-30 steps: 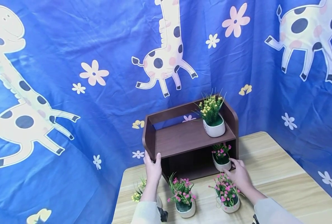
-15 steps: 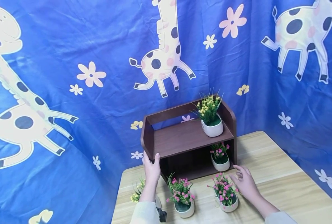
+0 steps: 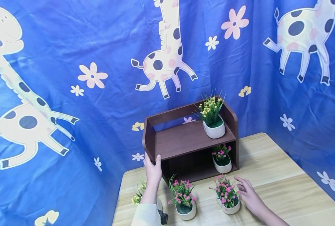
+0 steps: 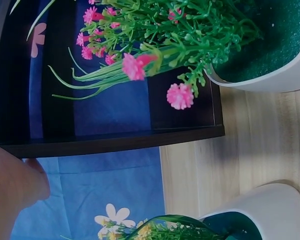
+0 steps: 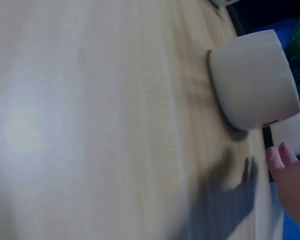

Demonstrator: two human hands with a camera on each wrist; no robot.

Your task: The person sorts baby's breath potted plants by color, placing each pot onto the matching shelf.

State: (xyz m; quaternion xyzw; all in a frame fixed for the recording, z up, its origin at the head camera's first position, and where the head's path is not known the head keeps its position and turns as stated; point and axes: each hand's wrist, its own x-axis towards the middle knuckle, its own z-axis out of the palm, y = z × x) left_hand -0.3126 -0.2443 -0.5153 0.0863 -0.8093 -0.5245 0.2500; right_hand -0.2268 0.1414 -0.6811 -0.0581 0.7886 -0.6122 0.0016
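Note:
In the head view a dark brown two-tier shelf [image 3: 178, 138] stands on the wooden table. My left hand [image 3: 153, 172] grips the lower part of its left side panel, the thumb in front. My right hand [image 3: 248, 192], fingers fairly straight and holding nothing, is just right of a pink-flowered potted plant [image 3: 231, 209] on the table. Another pink-flowered potted plant [image 3: 223, 167] sits at the right of the lower tier. A yellow-flowered potted plant [image 3: 215, 131] occupies the right of the upper tier. The right wrist view shows my fingertips [image 5: 275, 159] near a white pot [image 5: 252, 82].
A third pink-flowered potted plant [image 3: 188, 214] stands in front of the shelf's left half. Left of it, a yellow-flowered potted plant [image 3: 139, 195] is partly hidden behind my left forearm. A blue curtain [image 3: 113, 37] with giraffes hangs behind the table [image 3: 280, 179].
My right hand has let go of the white pot on the lower tier and moved down toward the pink-flowered plant on the table. The left hand keeps its grip on the shelf.

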